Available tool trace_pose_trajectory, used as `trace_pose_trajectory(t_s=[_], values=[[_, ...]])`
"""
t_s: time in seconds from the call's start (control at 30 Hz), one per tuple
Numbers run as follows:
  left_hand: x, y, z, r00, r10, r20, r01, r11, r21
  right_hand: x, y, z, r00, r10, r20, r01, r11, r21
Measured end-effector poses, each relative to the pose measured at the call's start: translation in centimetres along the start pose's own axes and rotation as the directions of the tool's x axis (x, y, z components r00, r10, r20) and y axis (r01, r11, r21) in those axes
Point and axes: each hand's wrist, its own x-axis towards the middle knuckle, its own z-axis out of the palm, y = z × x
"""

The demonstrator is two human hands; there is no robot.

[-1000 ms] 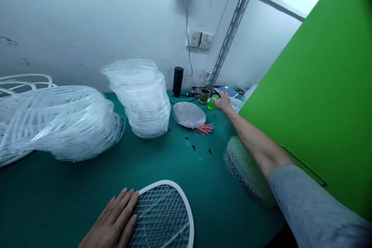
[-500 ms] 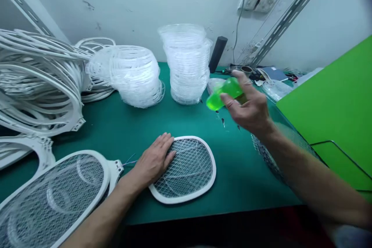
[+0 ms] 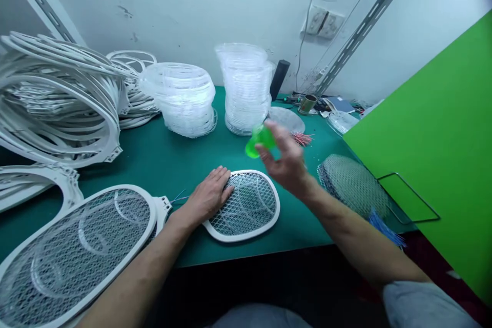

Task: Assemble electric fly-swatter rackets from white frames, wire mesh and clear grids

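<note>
My left hand (image 3: 209, 195) lies flat, fingers stretched out, on the left part of a mesh racket head (image 3: 249, 207) with a white oval rim, like that of an electric fly swatter. My right hand (image 3: 286, 161) is raised above the head's upper right side. Its thumb and fingers grip a bright green, see-through object (image 3: 261, 141), blurred by motion, so its exact kind is unclear. The green object is apart from the racket head. Left of my left forearm lie more finished-looking mesh racket heads (image 3: 92, 246), stacked on each other.
White oval frames (image 3: 96, 102) pile up at the left. Two stacks of clear plastic rings (image 3: 184, 97) (image 3: 246, 92) stand by the wall. At right are metal mesh sheets (image 3: 353, 184), blue wires (image 3: 386, 228), red wires (image 3: 302, 138), a small can (image 3: 307, 104) and a green panel (image 3: 430, 138).
My right hand has moved left and closer to the racket head with the green object. My left hand stays flat on the mesh. The view has shifted, showing more at the right.
</note>
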Motion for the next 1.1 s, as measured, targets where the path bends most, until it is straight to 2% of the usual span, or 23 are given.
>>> trace_pose_trajectory(t_s=[0.1, 0.23, 0.27, 0.37, 0.4, 0.5, 0.53, 0.67, 0.7, 0.8, 0.93, 1.1], values=[[0.1, 0.1, -0.1, 1.000, 0.003, 0.015, -0.003, 1.000, 0.022, -1.4, 0.6, 1.0, 0.985, 0.038, 0.167, -0.041, 0.999, 0.011], [0.1, 0.0, -0.2, 1.000, 0.009, 0.012, -0.009, 0.999, 0.035, -2.6, 2.4, 0.7, 0.994, 0.102, 0.047, -0.101, 0.995, -0.027], [0.1, 0.0, -0.1, 1.000, 0.013, 0.006, -0.013, 0.999, 0.037, -2.7, 2.7, 0.3, 0.992, 0.114, 0.047, -0.112, 0.993, -0.030], [0.3, -0.1, 0.0, 1.000, 0.028, -0.001, -0.028, 0.999, 0.046, -2.5, 3.2, -0.8, 0.975, 0.134, 0.177, -0.127, 0.991, -0.051], [0.3, -0.2, 0.0, 0.999, 0.034, -0.002, -0.034, 0.998, 0.047, -2.3, 3.1, -1.0, 0.975, 0.137, 0.176, -0.129, 0.990, -0.056], [0.4, -0.4, 0.1, 0.999, 0.049, -0.009, -0.048, 0.998, 0.050, -1.3, 2.8, -0.6, 0.990, 0.143, 0.021, -0.142, 0.989, -0.044], [0.5, -0.5, 0.2, 0.999, 0.051, -0.006, -0.050, 0.997, 0.051, -1.0, 2.7, -0.2, 0.988, 0.155, 0.002, -0.155, 0.987, -0.036], [0.5, -0.7, 0.3, 0.999, 0.047, 0.004, -0.047, 0.998, 0.044, -1.5, 2.8, 0.6, 0.961, 0.200, 0.193, -0.193, 0.980, -0.052], [0.5, -0.7, 0.3, 0.999, 0.046, -0.001, -0.046, 0.998, 0.039, -2.0, 2.9, 0.3, 0.961, 0.207, 0.181, -0.200, 0.978, -0.058], [0.6, -0.6, 0.2, 0.999, 0.038, -0.002, -0.038, 0.999, 0.035, -4.3, 2.8, -1.4, 0.976, 0.214, 0.046, -0.212, 0.976, -0.057], [0.8, -0.2, -0.2, 0.999, 0.012, 0.046, -0.014, 0.999, 0.049, -7.2, 1.7, -4.0, 0.977, 0.197, 0.085, -0.194, 0.980, -0.035], [0.8, 0.2, -0.7, 0.997, 0.003, 0.071, -0.007, 0.999, 0.050, -9.5, -0.1, -5.4, 0.970, 0.241, -0.033, -0.242, 0.969, -0.038]])
